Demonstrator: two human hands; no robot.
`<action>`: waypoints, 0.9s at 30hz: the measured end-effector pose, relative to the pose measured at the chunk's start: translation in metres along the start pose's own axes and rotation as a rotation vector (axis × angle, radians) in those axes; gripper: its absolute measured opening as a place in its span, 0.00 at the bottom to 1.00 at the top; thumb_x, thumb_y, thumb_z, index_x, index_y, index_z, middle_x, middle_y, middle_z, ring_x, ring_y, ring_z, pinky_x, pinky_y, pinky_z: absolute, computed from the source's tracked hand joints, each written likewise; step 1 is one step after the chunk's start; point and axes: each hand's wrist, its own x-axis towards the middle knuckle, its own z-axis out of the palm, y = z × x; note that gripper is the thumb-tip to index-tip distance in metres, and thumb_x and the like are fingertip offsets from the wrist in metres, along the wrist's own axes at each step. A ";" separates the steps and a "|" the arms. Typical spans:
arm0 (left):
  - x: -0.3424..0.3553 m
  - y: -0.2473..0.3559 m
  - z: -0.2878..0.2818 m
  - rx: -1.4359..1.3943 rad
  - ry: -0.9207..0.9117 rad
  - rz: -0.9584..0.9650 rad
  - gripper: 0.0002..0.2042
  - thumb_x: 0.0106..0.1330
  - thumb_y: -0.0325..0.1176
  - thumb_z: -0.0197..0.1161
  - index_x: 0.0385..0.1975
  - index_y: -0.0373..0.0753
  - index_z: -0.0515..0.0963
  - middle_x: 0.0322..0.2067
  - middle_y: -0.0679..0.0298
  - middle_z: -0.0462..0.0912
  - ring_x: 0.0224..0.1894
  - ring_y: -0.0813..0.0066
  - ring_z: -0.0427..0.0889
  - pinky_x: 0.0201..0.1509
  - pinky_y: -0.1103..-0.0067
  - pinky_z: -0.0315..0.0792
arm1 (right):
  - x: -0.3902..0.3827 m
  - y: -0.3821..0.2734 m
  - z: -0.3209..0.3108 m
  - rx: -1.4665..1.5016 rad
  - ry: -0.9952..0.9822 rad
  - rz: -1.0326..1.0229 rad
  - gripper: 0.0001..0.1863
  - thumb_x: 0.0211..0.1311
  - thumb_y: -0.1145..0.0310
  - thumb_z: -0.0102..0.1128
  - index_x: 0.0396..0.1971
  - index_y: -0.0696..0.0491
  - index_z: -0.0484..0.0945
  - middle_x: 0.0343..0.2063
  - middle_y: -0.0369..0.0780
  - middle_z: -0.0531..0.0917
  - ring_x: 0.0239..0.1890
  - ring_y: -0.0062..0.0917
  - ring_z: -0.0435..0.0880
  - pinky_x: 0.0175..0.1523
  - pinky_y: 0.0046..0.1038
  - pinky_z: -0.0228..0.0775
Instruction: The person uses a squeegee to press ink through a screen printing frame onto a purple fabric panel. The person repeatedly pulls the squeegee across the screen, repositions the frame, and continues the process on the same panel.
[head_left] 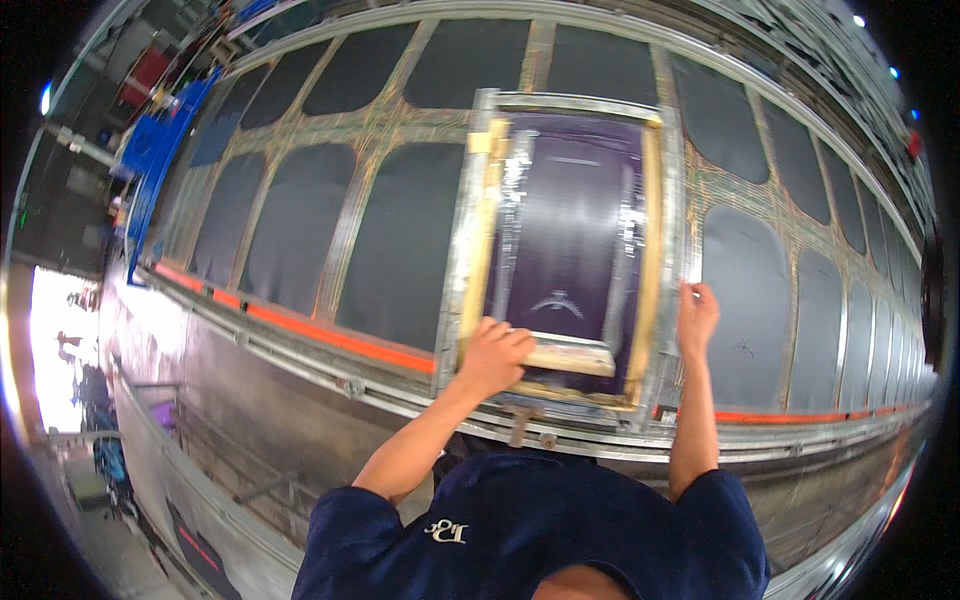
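A printing screen with dark purple mesh lies in front of me, inside a metal frame with yellowish tape along its inner edges. My left hand is closed around the left end of a pale squeegee, which lies across the near end of the mesh. Whitish streaks run down both sides of the mesh, and a small curved pale mark shows above the squeegee. My right hand is closed in a pinch beside the frame's right edge; whatever is between its fingers is hidden.
Dark fabric panels with rounded corners cover the long table on both sides of the screen. A metal rail and an orange strip run along the table's near edge. A blue machine part stands at the far left.
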 end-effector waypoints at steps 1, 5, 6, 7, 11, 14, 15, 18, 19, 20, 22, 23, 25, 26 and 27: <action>-0.007 -0.021 -0.010 0.030 -0.014 -0.013 0.19 0.42 0.28 0.71 0.38 0.45 0.82 0.43 0.72 0.84 0.44 0.68 0.81 0.55 0.68 0.68 | -0.016 -0.033 0.016 -0.112 0.014 0.021 0.17 0.68 0.56 0.66 0.33 0.57 0.84 0.31 0.46 0.86 0.33 0.38 0.84 0.42 0.37 0.74; -0.050 -0.124 -0.065 0.067 -0.054 -0.011 0.20 0.39 0.28 0.74 0.38 0.46 0.84 0.45 0.72 0.86 0.43 0.68 0.82 0.56 0.69 0.69 | -0.075 -0.077 0.118 0.066 0.022 -0.026 0.16 0.65 0.56 0.66 0.33 0.57 0.83 0.33 0.50 0.86 0.37 0.49 0.85 0.43 0.42 0.75; -0.066 -0.151 -0.072 0.070 -0.063 0.004 0.21 0.38 0.28 0.74 0.38 0.46 0.84 0.45 0.72 0.87 0.42 0.68 0.82 0.55 0.69 0.69 | -0.089 -0.088 0.143 0.092 0.057 -0.043 0.17 0.65 0.56 0.66 0.32 0.57 0.82 0.34 0.50 0.86 0.38 0.50 0.85 0.43 0.43 0.75; -0.077 -0.173 -0.080 0.072 -0.070 0.023 0.21 0.38 0.28 0.74 0.39 0.45 0.84 0.45 0.72 0.87 0.41 0.68 0.82 0.54 0.69 0.69 | -0.097 -0.093 0.166 0.130 0.105 -0.075 0.15 0.64 0.58 0.68 0.30 0.57 0.82 0.28 0.49 0.84 0.30 0.44 0.84 0.37 0.38 0.73; -0.127 -0.216 -0.110 0.115 -0.067 0.039 0.23 0.36 0.27 0.74 0.40 0.44 0.84 0.45 0.71 0.87 0.37 0.68 0.80 0.48 0.69 0.69 | -0.130 -0.137 0.208 0.166 0.123 -0.039 0.15 0.64 0.58 0.67 0.31 0.57 0.82 0.27 0.50 0.84 0.29 0.45 0.84 0.37 0.39 0.73; -0.154 -0.211 -0.119 0.117 -0.031 0.095 0.24 0.35 0.26 0.72 0.40 0.43 0.84 0.44 0.71 0.87 0.35 0.68 0.78 0.45 0.69 0.68 | -0.133 -0.153 0.212 0.149 0.106 0.009 0.16 0.64 0.57 0.66 0.34 0.57 0.82 0.27 0.51 0.84 0.30 0.47 0.84 0.38 0.40 0.73; -0.164 -0.204 -0.115 0.131 -0.020 0.105 0.24 0.35 0.26 0.72 0.40 0.43 0.84 0.44 0.71 0.87 0.34 0.68 0.78 0.45 0.69 0.68 | -0.132 -0.152 0.212 0.133 0.073 0.037 0.16 0.64 0.57 0.66 0.34 0.57 0.83 0.27 0.51 0.84 0.30 0.47 0.84 0.38 0.40 0.73; -0.175 -0.194 -0.100 0.146 0.009 0.134 0.24 0.36 0.25 0.70 0.41 0.42 0.84 0.43 0.70 0.86 0.34 0.67 0.77 0.44 0.69 0.67 | -0.125 -0.141 0.214 0.054 0.062 0.081 0.16 0.64 0.56 0.65 0.35 0.56 0.83 0.26 0.52 0.84 0.30 0.48 0.84 0.39 0.40 0.74; -0.174 -0.195 -0.092 0.133 0.013 0.134 0.25 0.36 0.25 0.70 0.42 0.42 0.84 0.43 0.70 0.86 0.34 0.67 0.77 0.44 0.69 0.67 | -0.121 -0.136 0.216 0.023 0.070 0.089 0.16 0.64 0.56 0.65 0.36 0.56 0.83 0.25 0.52 0.84 0.30 0.48 0.84 0.39 0.40 0.75; -0.172 -0.199 -0.092 0.128 0.012 0.126 0.25 0.36 0.24 0.70 0.42 0.42 0.84 0.43 0.70 0.86 0.34 0.67 0.77 0.44 0.69 0.67 | -0.122 -0.139 0.219 0.023 0.037 0.133 0.16 0.65 0.55 0.65 0.36 0.55 0.84 0.25 0.52 0.84 0.31 0.48 0.84 0.39 0.41 0.75; -0.161 -0.210 -0.092 0.122 -0.019 0.131 0.23 0.39 0.24 0.69 0.43 0.41 0.84 0.44 0.69 0.85 0.36 0.67 0.77 0.45 0.69 0.67 | -0.121 -0.143 0.217 0.020 -0.029 0.218 0.16 0.65 0.54 0.64 0.37 0.53 0.84 0.24 0.52 0.84 0.31 0.49 0.84 0.39 0.42 0.75; -0.148 -0.216 -0.096 0.126 -0.021 0.132 0.23 0.40 0.24 0.69 0.43 0.41 0.84 0.45 0.69 0.85 0.36 0.67 0.77 0.45 0.69 0.67 | -0.121 -0.151 0.213 -0.038 -0.053 0.221 0.16 0.65 0.53 0.64 0.37 0.52 0.85 0.24 0.51 0.84 0.31 0.50 0.84 0.39 0.44 0.75; -0.115 -0.235 -0.097 0.120 -0.027 0.103 0.22 0.42 0.24 0.69 0.43 0.41 0.84 0.44 0.70 0.84 0.38 0.67 0.76 0.46 0.69 0.67 | -0.120 -0.165 0.204 -0.141 -0.118 0.215 0.17 0.65 0.52 0.64 0.37 0.51 0.86 0.24 0.51 0.84 0.32 0.51 0.85 0.39 0.46 0.75; -0.096 -0.254 -0.092 0.147 0.011 0.133 0.23 0.42 0.25 0.70 0.44 0.41 0.83 0.44 0.70 0.84 0.38 0.67 0.76 0.48 0.68 0.68 | -0.117 -0.167 0.199 -0.214 -0.161 0.183 0.17 0.65 0.51 0.64 0.37 0.50 0.86 0.24 0.51 0.84 0.33 0.51 0.85 0.40 0.47 0.76; -0.069 -0.271 -0.087 0.172 0.028 0.153 0.22 0.43 0.25 0.70 0.43 0.41 0.83 0.44 0.70 0.84 0.38 0.66 0.76 0.49 0.68 0.68 | -0.111 -0.163 0.195 -0.288 -0.202 0.147 0.17 0.65 0.50 0.64 0.37 0.49 0.87 0.25 0.50 0.85 0.34 0.51 0.85 0.41 0.48 0.76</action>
